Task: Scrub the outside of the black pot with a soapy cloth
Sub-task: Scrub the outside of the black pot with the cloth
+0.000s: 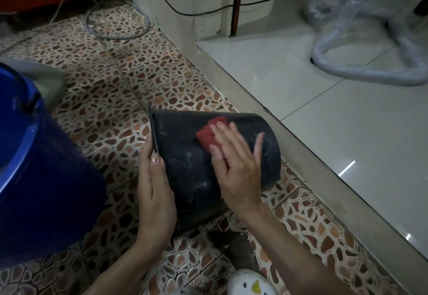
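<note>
Blue bucket (39, 167): stands at my left on the pebble-patterned floor (111, 91), presumably kept near for water. Black pot (208, 155): tipped on its side on that floor beside the raised step (324, 155), rim toward the bucket, so the outer wall faces up for scrubbing. Left hand (155, 199): curled around the rim edge, gripping it, I judge to stop the pot rolling. Right hand (236, 162): fingers flat and spread, pressing the red cloth (209, 133) against the upper wall; suds are not discernible.
</note>
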`<control>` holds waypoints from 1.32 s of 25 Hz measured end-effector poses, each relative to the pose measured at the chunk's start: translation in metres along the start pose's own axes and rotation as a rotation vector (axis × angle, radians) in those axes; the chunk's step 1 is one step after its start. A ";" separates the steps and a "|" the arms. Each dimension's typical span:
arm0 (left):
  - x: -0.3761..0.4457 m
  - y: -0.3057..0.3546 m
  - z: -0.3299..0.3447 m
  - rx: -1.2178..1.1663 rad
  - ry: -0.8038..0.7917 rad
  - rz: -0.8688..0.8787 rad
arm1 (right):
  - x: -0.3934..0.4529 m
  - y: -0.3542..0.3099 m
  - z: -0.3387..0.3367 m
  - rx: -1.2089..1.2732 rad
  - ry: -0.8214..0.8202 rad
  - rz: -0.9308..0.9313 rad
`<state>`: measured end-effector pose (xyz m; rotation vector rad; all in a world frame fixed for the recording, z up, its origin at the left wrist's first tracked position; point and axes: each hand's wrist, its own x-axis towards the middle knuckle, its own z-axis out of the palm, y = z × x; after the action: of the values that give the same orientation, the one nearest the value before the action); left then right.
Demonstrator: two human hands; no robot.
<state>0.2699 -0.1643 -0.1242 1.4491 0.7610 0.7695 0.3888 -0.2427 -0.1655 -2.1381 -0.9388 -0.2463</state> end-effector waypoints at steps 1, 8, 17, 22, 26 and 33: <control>-0.001 0.000 0.000 0.024 -0.002 -0.012 | 0.002 0.016 -0.005 -0.030 0.009 0.069; 0.004 0.007 0.000 -0.014 0.021 -0.090 | 0.015 0.060 -0.047 0.229 0.234 0.574; 0.037 0.023 0.006 0.044 -0.015 -0.134 | 0.012 -0.046 0.003 -0.021 -0.148 -0.062; 0.020 0.021 0.008 -0.036 -0.077 -0.080 | 0.025 0.029 -0.018 -0.059 -0.094 0.244; 0.027 0.013 -0.001 0.044 -0.069 -0.032 | 0.029 0.064 -0.041 0.121 0.048 0.532; 0.013 0.000 -0.014 0.149 -0.123 0.162 | 0.001 -0.053 -0.020 0.224 0.047 -0.080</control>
<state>0.2652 -0.1459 -0.1237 1.6923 0.6226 0.7508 0.3555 -0.2344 -0.1208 -1.8847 -0.9787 -0.2191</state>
